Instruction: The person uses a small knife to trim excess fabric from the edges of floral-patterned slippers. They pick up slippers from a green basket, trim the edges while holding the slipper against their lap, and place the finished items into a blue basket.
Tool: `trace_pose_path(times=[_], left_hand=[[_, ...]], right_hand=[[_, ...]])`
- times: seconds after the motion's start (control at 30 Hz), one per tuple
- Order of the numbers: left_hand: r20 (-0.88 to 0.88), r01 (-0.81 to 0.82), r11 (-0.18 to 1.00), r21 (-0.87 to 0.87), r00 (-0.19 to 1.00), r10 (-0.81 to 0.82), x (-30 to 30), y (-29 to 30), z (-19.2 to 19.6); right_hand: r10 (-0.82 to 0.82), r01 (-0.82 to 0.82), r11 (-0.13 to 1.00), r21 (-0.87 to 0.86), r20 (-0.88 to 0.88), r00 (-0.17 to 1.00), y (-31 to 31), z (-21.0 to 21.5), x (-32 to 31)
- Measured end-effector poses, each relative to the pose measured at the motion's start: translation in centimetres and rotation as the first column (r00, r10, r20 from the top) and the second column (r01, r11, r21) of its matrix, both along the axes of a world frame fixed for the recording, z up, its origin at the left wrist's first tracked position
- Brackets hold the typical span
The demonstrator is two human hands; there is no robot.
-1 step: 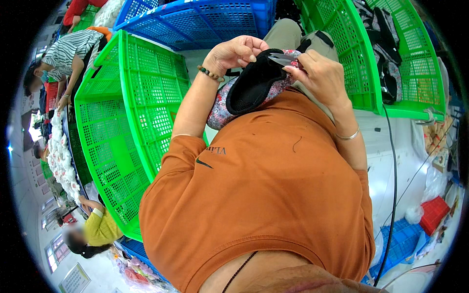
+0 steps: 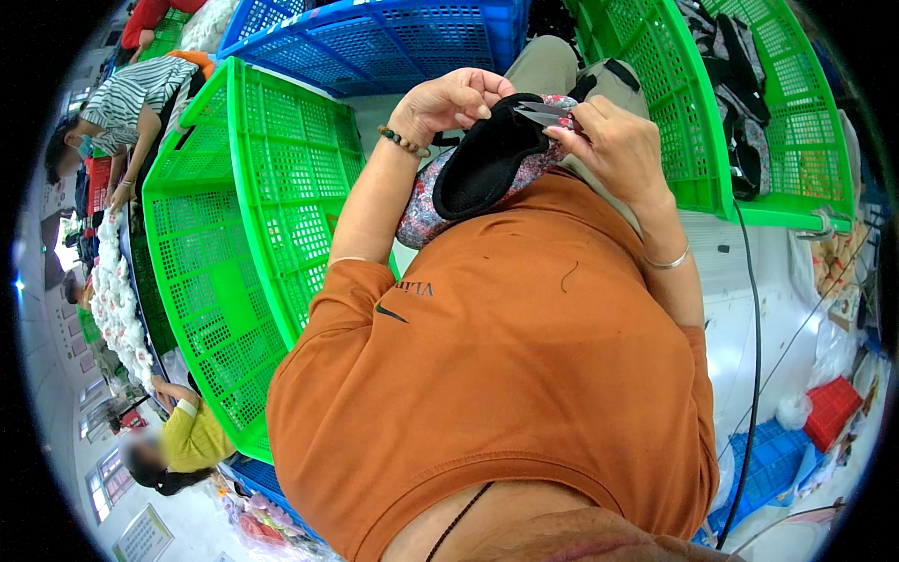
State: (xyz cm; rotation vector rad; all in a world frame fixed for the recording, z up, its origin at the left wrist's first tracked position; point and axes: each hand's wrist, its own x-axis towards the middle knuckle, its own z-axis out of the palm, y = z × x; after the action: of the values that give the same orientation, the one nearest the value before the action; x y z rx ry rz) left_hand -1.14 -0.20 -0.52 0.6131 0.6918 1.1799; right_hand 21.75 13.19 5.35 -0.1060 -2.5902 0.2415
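A floral cloth shoe (image 2: 423,208) with a black lining and a black-edged opening lies tilted against my front, above my lap. My left hand (image 2: 456,96) is closed at the upper edge of its opening, thumb and fingertips pinched together there. Whether a thread is also between those fingertips is too small to tell. Small scissors (image 2: 541,114) are in my right hand (image 2: 618,145), their pale metal blades pointing left over the black rim. The scissors' handles are mostly hidden by my fingers.
Green mesh crates (image 2: 281,178) stand at my left; another green crate (image 2: 655,103) at my right holds black and floral pieces (image 2: 744,122). A blue crate (image 2: 403,47) is ahead. A black cable (image 2: 757,375) hangs on the right. Other people (image 2: 192,431) work at the left.
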Motion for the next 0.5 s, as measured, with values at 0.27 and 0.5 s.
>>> trace_pose_path(times=[0.27, 0.5], left_hand=[[0.030, -0.004, 1.000, -0.001, 1.000, 0.004, 0.09, -0.01, -0.03], [0.107, 0.008, 0.999, 0.039, 0.994, -0.012, 0.27, 0.30, 0.01]], right_hand=[[0.079, -0.079, 0.997, -0.023, -0.009, 0.997, 0.22, -0.11, -0.43], [-0.008, 0.006, 0.997, -0.072, -0.034, 0.999, -0.18, -0.72, -0.76]])
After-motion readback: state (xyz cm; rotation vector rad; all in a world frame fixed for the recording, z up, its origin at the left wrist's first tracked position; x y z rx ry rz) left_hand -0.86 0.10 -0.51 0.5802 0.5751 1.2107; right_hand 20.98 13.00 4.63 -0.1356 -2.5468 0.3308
